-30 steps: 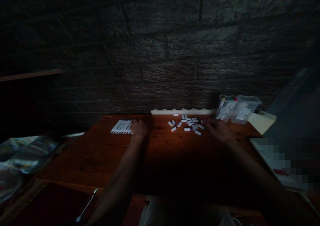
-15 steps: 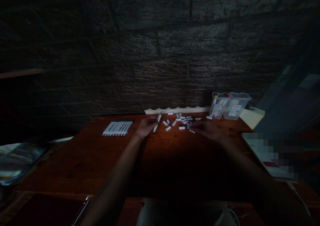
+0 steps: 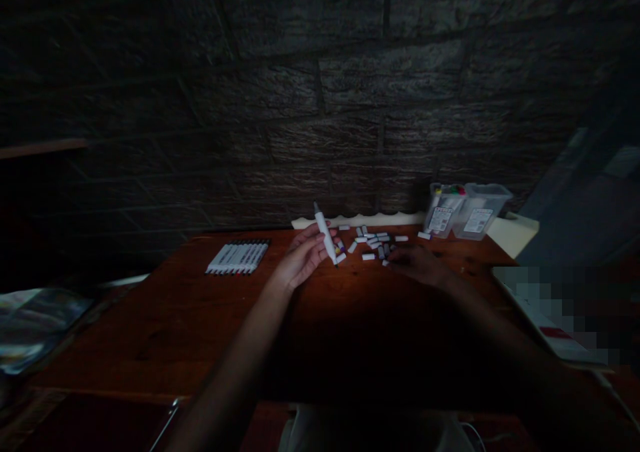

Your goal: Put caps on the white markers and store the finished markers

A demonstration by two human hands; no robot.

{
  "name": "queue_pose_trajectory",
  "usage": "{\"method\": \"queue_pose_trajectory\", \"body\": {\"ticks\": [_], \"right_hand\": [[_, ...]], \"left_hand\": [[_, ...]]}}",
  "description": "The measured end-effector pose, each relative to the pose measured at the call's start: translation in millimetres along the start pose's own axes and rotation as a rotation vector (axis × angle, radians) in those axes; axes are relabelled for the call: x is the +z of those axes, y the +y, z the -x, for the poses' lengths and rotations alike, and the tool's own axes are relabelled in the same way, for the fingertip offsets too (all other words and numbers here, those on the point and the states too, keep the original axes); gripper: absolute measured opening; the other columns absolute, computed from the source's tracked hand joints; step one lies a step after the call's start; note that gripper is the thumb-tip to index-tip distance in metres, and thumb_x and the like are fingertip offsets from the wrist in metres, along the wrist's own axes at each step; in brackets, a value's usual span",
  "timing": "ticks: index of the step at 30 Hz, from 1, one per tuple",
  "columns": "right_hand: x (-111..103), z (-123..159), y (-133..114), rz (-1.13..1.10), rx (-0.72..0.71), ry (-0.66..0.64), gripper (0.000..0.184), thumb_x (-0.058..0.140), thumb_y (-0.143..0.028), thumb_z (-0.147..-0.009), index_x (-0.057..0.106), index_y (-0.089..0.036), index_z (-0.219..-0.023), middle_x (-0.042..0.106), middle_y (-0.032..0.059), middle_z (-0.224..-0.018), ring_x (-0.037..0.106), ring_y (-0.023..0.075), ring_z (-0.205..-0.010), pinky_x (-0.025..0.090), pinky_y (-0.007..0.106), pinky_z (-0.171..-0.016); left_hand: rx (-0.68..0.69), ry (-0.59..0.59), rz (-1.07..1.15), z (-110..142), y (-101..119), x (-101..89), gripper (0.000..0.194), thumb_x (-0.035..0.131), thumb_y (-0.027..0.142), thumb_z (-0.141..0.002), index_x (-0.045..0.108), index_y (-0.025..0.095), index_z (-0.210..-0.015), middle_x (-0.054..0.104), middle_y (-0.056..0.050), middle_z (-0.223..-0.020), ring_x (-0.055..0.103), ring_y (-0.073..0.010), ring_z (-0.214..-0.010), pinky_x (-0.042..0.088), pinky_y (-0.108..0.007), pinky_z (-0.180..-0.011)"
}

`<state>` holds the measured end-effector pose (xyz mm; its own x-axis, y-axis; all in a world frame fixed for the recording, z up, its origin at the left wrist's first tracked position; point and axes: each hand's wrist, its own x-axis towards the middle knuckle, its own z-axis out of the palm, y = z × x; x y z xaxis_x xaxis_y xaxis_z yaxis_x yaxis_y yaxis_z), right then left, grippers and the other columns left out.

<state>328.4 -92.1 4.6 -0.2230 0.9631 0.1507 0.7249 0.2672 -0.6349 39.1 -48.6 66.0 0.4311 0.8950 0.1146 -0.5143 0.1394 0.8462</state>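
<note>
A white marker (image 3: pixel 325 235) without a cap is held in my left hand (image 3: pixel 303 255), its pale tip pointing up and away from me. The fingers close round the barrel above the table. My right hand (image 3: pixel 419 264) is low over the wood, right of a loose pile of short white marker caps (image 3: pixel 373 240), some with coloured ends. Its fingertips are bent together on a marker cap (image 3: pixel 386 263) at the pile's near edge; shadow hides part of this grip. Left of my left hand, several white markers (image 3: pixel 237 257) lie side by side in a neat row.
Two clear plastic boxes (image 3: pixel 477 213) with labels stand at the back right of the wooden table (image 3: pixel 200 325), one with coloured tops inside. A white wavy-edged strip (image 3: pixel 400 219) runs along the dark block wall (image 3: pixel 300 125). A plastic bag (image 3: pixel 43 325) is at far left.
My left hand has turned palm up and moved slightly right, tilting and raising the marker. My right hand stays by the pile, its fingers shifted slightly. The view has swung slightly left.
</note>
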Motion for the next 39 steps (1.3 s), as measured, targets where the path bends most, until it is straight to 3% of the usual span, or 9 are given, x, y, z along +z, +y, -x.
{"method": "queue_pose_trajectory", "body": {"ticks": [11, 24, 39], "right_hand": [[0.0, 1.1, -3.5, 0.009, 0.021, -0.026, 0.027, 0.056, -0.043, -0.084, 0.073, -0.024, -0.094, 0.074, 0.0025, -0.091, 0.068, 0.0216, -0.082, 0.05, 0.034, -0.075], [0.9, 0.0, 1.1, -0.018, 0.018, -0.044, 0.026, 0.057, -0.043, -0.084, 0.072, -0.025, -0.095, 0.074, 0.0024, -0.094, 0.068, 0.0221, -0.085, 0.05, 0.035, -0.078], [0.1, 0.6, -0.2, -0.051, 0.037, -0.053, 0.026, 0.058, -0.043, -0.083, 0.071, -0.024, -0.095, 0.073, 0.003, -0.093, 0.067, 0.022, -0.083, 0.049, 0.035, -0.076]], "left_hand": [[0.04, -0.056, 0.064, 6.7, -6.0, -1.0, 0.025, 0.073, 0.012, -0.069, 0.061, 0.018, -0.09, 0.07, 0.0, -0.076, 0.067, -0.0119, -0.069, 0.056, -0.023, -0.069], [0.084, -0.035, 0.052, 5.8, -6.8, -1.2, 0.029, 0.078, 0.016, -0.063, 0.058, 0.018, -0.084, 0.063, 0.004, -0.073, 0.062, -0.0081, -0.067, 0.053, -0.019, -0.067], [0.082, -0.081, 0.09, 5.9, -8.3, -3.7, 0.034, 0.082, 0.016, -0.058, 0.063, 0.019, -0.086, 0.066, 0.003, -0.074, 0.064, -0.01, -0.069, 0.055, -0.021, -0.069]]}}
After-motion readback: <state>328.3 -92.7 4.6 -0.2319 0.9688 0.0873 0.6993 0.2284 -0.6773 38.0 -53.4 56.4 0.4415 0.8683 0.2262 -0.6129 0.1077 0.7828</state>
